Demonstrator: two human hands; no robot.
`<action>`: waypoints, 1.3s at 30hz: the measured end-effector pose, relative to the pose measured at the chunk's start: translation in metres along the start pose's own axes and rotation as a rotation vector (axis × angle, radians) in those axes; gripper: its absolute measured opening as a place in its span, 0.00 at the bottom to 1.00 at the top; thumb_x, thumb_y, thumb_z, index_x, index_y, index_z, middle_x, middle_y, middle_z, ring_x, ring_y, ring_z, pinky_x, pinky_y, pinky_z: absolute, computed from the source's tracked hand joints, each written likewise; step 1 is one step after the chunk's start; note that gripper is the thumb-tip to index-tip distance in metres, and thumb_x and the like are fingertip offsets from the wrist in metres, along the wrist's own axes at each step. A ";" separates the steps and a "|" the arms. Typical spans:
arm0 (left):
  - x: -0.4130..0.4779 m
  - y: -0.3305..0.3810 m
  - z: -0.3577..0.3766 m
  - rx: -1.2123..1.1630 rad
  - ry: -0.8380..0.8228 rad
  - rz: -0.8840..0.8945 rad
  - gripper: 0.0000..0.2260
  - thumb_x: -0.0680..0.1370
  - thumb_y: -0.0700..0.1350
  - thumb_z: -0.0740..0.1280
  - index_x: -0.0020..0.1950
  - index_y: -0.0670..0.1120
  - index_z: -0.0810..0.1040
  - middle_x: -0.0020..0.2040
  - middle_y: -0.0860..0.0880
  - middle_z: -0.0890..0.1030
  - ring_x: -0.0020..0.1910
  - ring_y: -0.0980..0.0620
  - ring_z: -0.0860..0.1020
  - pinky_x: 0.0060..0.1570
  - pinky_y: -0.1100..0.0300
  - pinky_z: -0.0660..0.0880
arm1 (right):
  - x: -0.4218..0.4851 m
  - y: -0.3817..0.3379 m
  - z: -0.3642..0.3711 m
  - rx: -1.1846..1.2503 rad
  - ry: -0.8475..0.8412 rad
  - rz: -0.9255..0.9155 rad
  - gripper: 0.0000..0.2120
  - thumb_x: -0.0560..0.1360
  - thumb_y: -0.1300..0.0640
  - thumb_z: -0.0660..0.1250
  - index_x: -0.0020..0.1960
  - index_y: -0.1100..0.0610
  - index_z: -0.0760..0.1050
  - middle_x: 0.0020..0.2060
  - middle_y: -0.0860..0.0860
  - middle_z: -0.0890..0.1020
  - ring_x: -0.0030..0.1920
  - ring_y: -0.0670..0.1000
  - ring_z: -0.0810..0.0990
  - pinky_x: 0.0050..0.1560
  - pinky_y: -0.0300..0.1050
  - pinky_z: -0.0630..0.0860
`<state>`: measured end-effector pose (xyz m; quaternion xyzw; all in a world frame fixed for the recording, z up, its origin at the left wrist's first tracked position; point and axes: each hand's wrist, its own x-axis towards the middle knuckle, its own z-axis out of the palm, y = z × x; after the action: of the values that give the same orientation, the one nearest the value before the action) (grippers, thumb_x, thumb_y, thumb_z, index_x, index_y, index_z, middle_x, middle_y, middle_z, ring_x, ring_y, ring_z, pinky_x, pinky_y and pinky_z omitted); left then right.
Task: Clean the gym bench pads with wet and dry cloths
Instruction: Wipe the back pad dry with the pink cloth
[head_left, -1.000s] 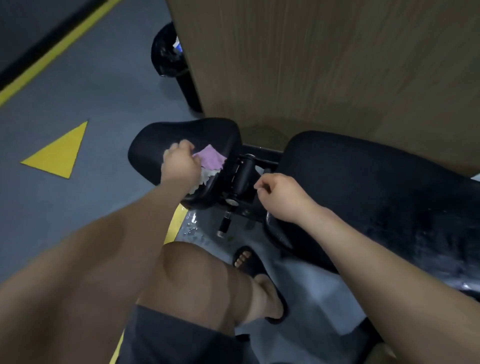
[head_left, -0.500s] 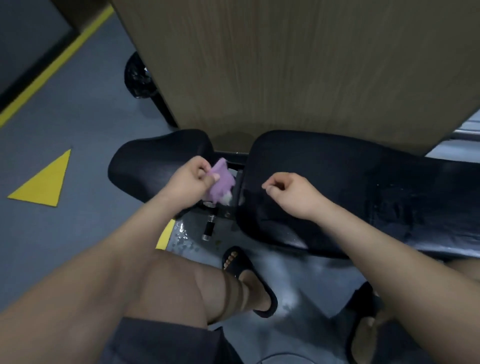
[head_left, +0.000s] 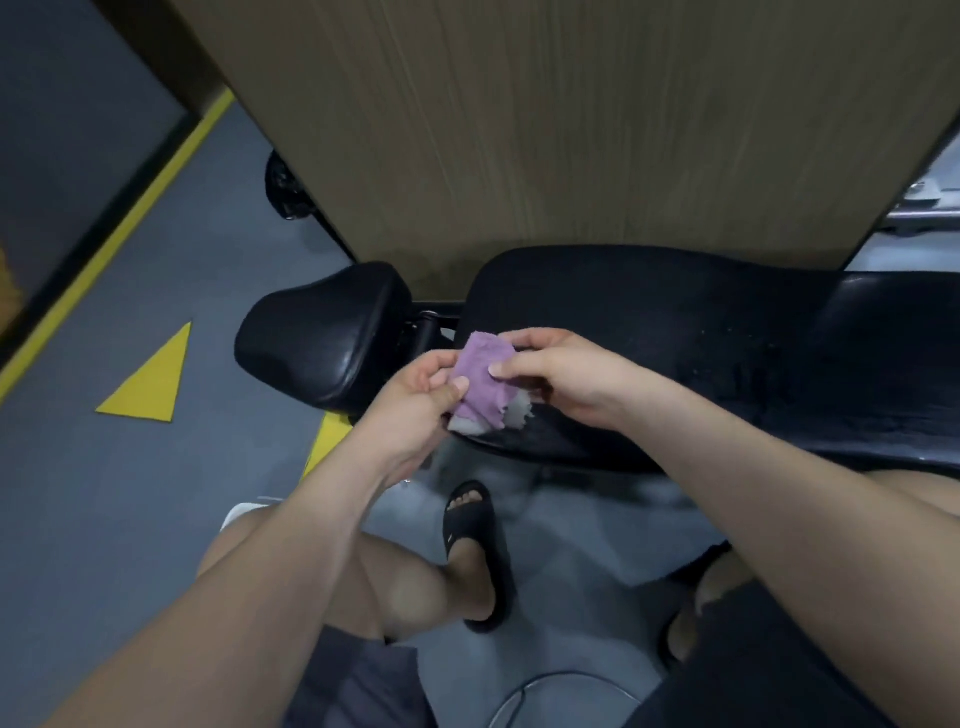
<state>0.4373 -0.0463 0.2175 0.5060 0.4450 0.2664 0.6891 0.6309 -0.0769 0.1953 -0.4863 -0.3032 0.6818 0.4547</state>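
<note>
A grey gym floor (head_left: 78, 467) fills the left side. A yellow painted stripe (head_left: 130, 228) runs diagonally across it beside a darker strip, and a flat yellow triangle marking (head_left: 150, 379) lies nearer the middle. A large wood-grain panel (head_left: 519, 130) stands behind, filling the top of the view.

Just right of the triangle is a small, rounded black vinyl seat pad (head_left: 317, 332), glossy on its near edge. A narrow gap showing dark metal parts separates it from a long black vinyl back pad (head_left: 727, 353) that stretches off to the right. The long pad's surface carries fine shiny speckles.

The two hands meet over the left end of the long pad, just past the gap. The left hand (head_left: 415, 400) pinches the lower left edge of a small folded purple cloth with a pale underside (head_left: 480, 384), thumb on top and fingers curled beneath. The right hand (head_left: 561, 374) pinches the upper right part of the same cloth between thumb and fingertips. The cloth hangs between them, clear of the pad.

Below are a bare knee, dark grey shorts (head_left: 358, 675) and a foot in a black slide sandal (head_left: 472, 525) on the floor.
</note>
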 end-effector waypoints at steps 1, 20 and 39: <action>0.001 0.002 -0.001 0.033 0.051 -0.004 0.09 0.83 0.32 0.59 0.58 0.40 0.77 0.48 0.41 0.85 0.45 0.46 0.83 0.48 0.53 0.80 | 0.002 -0.002 0.001 -0.045 -0.008 -0.039 0.10 0.73 0.66 0.74 0.53 0.59 0.81 0.43 0.58 0.84 0.44 0.54 0.81 0.50 0.50 0.76; 0.049 0.010 -0.011 -0.135 0.270 -0.386 0.12 0.83 0.36 0.57 0.57 0.42 0.79 0.44 0.43 0.86 0.39 0.48 0.86 0.34 0.57 0.81 | 0.040 0.013 -0.005 -0.531 0.054 -0.301 0.12 0.74 0.69 0.64 0.47 0.55 0.81 0.39 0.52 0.81 0.34 0.48 0.77 0.37 0.42 0.76; 0.055 -0.073 -0.029 1.259 0.100 0.213 0.12 0.73 0.37 0.72 0.57 0.42 0.82 0.64 0.40 0.78 0.65 0.43 0.75 0.67 0.67 0.66 | 0.062 0.017 -0.024 -1.003 0.056 -0.017 0.13 0.78 0.59 0.59 0.46 0.52 0.83 0.44 0.48 0.84 0.42 0.48 0.80 0.41 0.43 0.79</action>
<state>0.4312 -0.0135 0.1281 0.8423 0.4951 0.0444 0.2084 0.6406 -0.0282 0.1484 -0.6606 -0.5852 0.4352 0.1783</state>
